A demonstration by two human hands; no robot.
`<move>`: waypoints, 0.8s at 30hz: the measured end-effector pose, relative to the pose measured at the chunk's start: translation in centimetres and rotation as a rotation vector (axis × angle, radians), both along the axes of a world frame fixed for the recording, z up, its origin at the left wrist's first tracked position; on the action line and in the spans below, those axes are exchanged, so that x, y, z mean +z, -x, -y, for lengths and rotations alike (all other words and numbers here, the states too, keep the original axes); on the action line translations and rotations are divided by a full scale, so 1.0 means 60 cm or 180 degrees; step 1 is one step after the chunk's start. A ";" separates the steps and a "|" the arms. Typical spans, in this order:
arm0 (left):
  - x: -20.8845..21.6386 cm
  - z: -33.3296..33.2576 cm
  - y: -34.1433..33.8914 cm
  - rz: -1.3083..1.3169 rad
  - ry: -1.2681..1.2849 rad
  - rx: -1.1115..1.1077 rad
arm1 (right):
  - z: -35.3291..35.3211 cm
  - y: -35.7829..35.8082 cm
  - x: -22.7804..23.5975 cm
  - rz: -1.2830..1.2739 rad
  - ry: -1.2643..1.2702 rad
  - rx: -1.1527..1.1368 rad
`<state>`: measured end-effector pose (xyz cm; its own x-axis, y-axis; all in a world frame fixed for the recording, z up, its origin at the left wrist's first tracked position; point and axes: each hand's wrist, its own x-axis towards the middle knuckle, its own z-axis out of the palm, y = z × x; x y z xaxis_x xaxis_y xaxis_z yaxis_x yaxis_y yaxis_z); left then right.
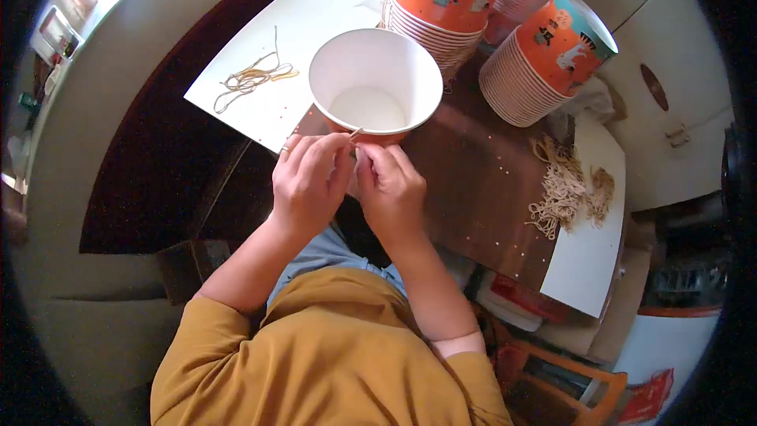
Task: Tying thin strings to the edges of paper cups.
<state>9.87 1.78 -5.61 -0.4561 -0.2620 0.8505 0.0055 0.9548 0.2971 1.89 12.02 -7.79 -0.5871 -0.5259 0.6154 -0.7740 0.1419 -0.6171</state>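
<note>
Your left hand [306, 177] and right hand [392, 189] pinch their fingers tight on an apparent cord [357, 133] beside the near rim of the tub [374, 71], near the table's edge [473, 205], presumably for easy reach.

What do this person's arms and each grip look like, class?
Mustard-yellow sleeves end around the elbows, leaving the forearms bare, with no watch visible. The left grip is an ungloved hand with what looks like a ring; the right grip is ungloved too.
</note>
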 end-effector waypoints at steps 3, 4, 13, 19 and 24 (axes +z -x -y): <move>-0.002 -0.017 -0.010 0.0299 -0.3120 -0.0636 | 0.021 -0.001 -0.007 0.0196 0.0066 0.0123; 0.002 -0.009 -0.011 0.0193 -0.3841 -0.1057 | 0.025 -0.001 -0.007 0.0300 0.0131 0.0225; -0.002 0.012 -0.022 -0.0035 -0.4551 -0.1538 | 0.014 -0.020 0.021 0.4364 0.1423 0.1863; 0.010 -0.010 -0.019 0.0083 -0.3757 -0.1152 | 0.011 -0.020 0.012 0.3992 0.1539 0.1174; -0.001 -0.016 -0.016 0.0183 -0.3159 -0.0794 | 0.004 -0.008 0.010 0.3983 0.1514 0.1100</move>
<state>10.82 2.73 -5.70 -0.6272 -0.7279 0.2771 0.1312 0.2519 0.9588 2.35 11.79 -7.17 -0.7605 -0.6466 -0.0600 0.3735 -0.3599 -0.8550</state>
